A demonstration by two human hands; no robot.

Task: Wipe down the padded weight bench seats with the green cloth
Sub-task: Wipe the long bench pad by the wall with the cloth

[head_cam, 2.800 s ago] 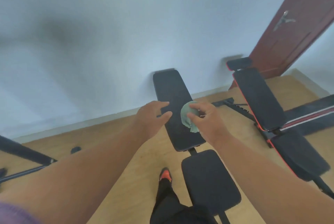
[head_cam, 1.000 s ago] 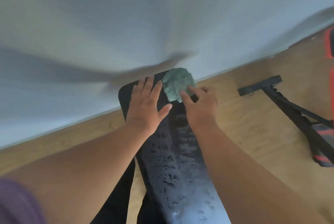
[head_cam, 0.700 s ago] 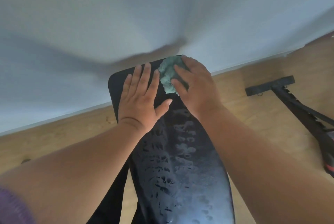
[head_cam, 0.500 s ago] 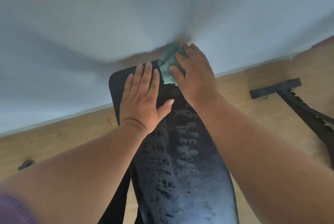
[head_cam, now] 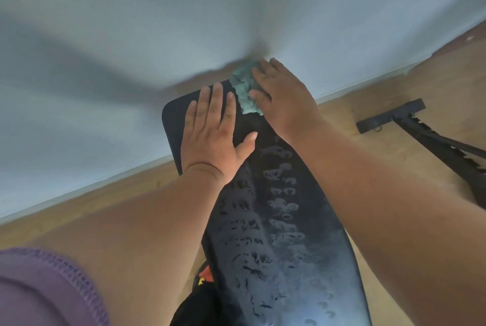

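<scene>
1. Wood flooring runs to a pale wall; we note the black bench pad rising from near to far, dusty and marked.
2. Our left hand lies flat, fingers straight, bracing the pad.
3. Our right hand presses the green cloth at the far end.
4. Judgement: wiping has only started; next, draw the cloth nearward over the marks.

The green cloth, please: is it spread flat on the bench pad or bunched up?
Bunched up. The green cloth shows crumpled folds under the right hand at the bench pad's far end.
</scene>
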